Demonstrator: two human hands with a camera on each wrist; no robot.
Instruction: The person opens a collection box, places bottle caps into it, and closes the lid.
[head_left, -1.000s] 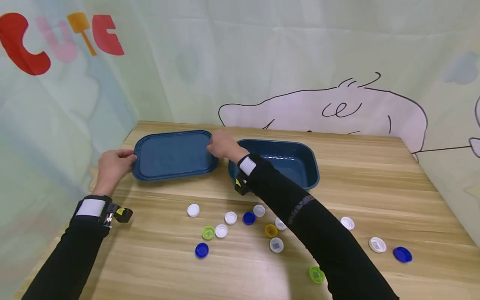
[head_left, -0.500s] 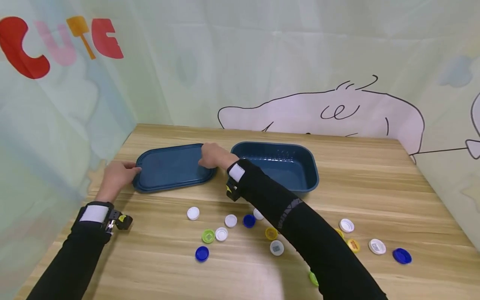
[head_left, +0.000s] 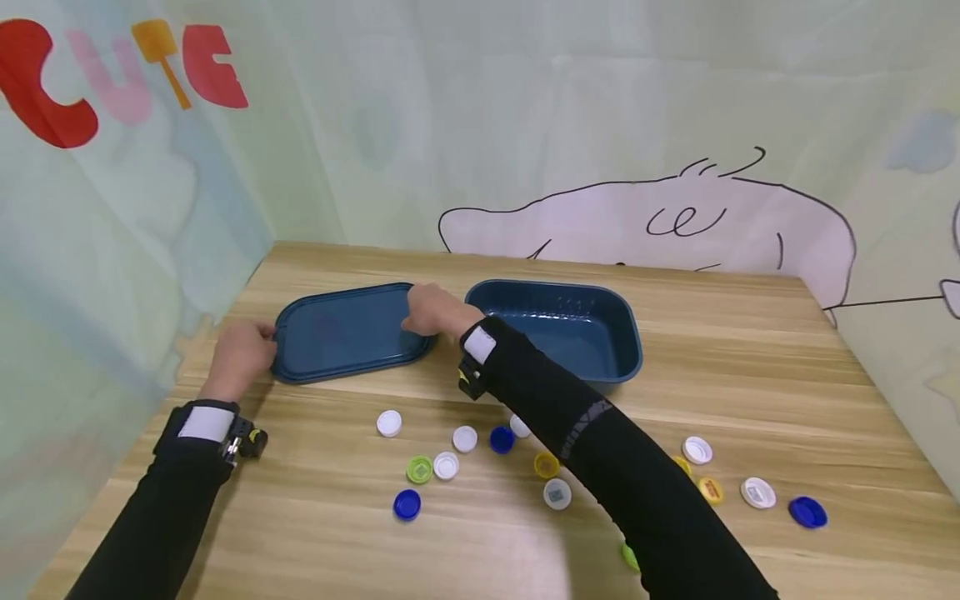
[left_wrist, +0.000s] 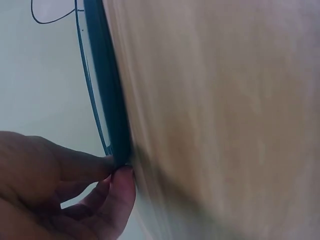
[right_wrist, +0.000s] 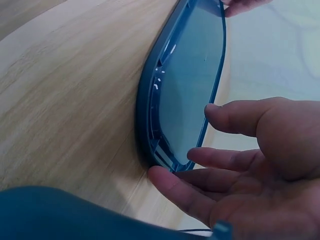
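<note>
A dark blue rounded rectangular lid [head_left: 345, 332] lies on the wooden table, left of a matching deep box [head_left: 600, 354]. My left hand [head_left: 242, 357] pinches the lid's left end between thumb and fingers, seen close up in the left wrist view. At the opposite end is my right hand [head_left: 437, 312]. In the right wrist view its fingers [right_wrist: 185, 195] are spread loosely, fingertips right at the lid's rim [right_wrist: 145, 115], with the thumb apart from them. Part of the box's left side is hidden behind the right wrist.
Several bottle caps are scattered in front, among them a white cap [head_left: 389, 423], a green cap [head_left: 419, 469] and a blue cap [head_left: 407, 505]. More lie to the right, including a blue cap [head_left: 807, 512]. The right sleeve covers some. A printed curtain [head_left: 375, 125] hangs behind the table.
The lid has come down toward the near side onto the table, both hands moving with it. Over the last half second the hands have barely shifted.
</note>
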